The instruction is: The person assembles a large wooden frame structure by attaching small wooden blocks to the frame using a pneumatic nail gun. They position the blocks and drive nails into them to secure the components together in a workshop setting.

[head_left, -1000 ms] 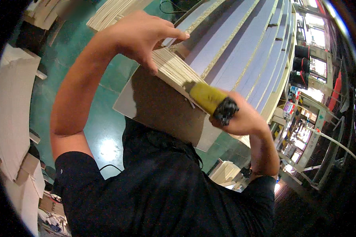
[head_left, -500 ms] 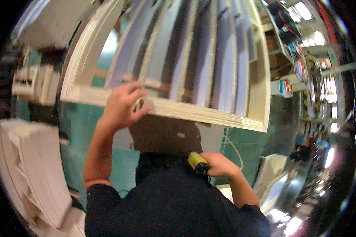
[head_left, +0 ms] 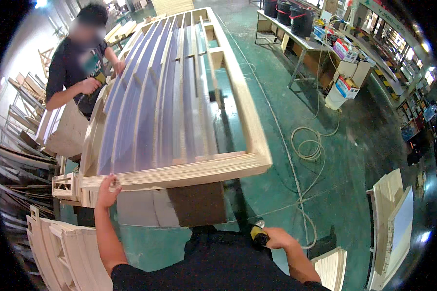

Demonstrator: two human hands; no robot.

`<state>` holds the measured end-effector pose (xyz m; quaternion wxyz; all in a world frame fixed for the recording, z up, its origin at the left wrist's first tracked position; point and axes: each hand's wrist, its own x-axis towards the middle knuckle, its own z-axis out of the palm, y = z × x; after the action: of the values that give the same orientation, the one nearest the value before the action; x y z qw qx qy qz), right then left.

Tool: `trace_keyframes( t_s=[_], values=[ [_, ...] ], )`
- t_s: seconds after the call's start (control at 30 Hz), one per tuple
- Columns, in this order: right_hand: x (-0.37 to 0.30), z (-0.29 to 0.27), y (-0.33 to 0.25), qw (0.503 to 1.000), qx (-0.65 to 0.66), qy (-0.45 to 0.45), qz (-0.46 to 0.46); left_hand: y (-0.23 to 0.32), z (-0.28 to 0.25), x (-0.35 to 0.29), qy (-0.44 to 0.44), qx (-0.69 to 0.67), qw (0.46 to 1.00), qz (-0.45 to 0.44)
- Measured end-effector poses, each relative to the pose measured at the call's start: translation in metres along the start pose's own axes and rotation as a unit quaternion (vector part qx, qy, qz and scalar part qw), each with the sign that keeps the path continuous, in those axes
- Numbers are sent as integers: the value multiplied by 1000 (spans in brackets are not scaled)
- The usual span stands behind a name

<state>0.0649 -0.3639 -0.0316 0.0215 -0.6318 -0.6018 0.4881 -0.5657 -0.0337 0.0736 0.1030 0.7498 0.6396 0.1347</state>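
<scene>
A long, pale wooden frame (head_left: 213,167) with lengthwise slats and bluish strips between them stretches away from me. Near the left corner of its closest rail, my left hand (head_left: 109,191) grips the edge, fingertips over the top. Low at my right side, apart from the frame, my right hand (head_left: 276,238) is closed around a yellow-and-black handheld power tool (head_left: 260,235). My fingers and the dark body hide part of its shape. Under the near rail sits a brown panel (head_left: 196,203) beside a grey one.
Across the frame at left stands a co-worker (head_left: 80,63) with a similar yellow tool. A coiled hose (head_left: 307,144) lies on the green floor to the right. Beyond it is a metal workbench (head_left: 298,41) with black buckets. Stacked wooden parts (head_left: 77,252) stand at lower left; panels (head_left: 395,233) lean at right.
The view has lifted, showing more of the frame, the co-worker and the bench. My left hand now sits closer to the rail's left corner. The tool stays in my right hand.
</scene>
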Motion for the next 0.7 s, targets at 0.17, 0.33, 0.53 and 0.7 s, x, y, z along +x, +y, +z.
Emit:
trace_keyframes(
  t_s=[0.17,0.33,0.53,0.7],
  values=[
    [-18,16,149,993,-31,-14,109,69,19,37,108,25,993,37],
    [-18,81,333,961,-21,1,277,315,102,65,94,-175,955,221],
    [-16,76,419,912,127,-162,355,568,189,-7,-288,-423,823,246],
    [-4,18,448,942,151,-1,301,680,277,8,-435,-348,746,364]
  ],
)
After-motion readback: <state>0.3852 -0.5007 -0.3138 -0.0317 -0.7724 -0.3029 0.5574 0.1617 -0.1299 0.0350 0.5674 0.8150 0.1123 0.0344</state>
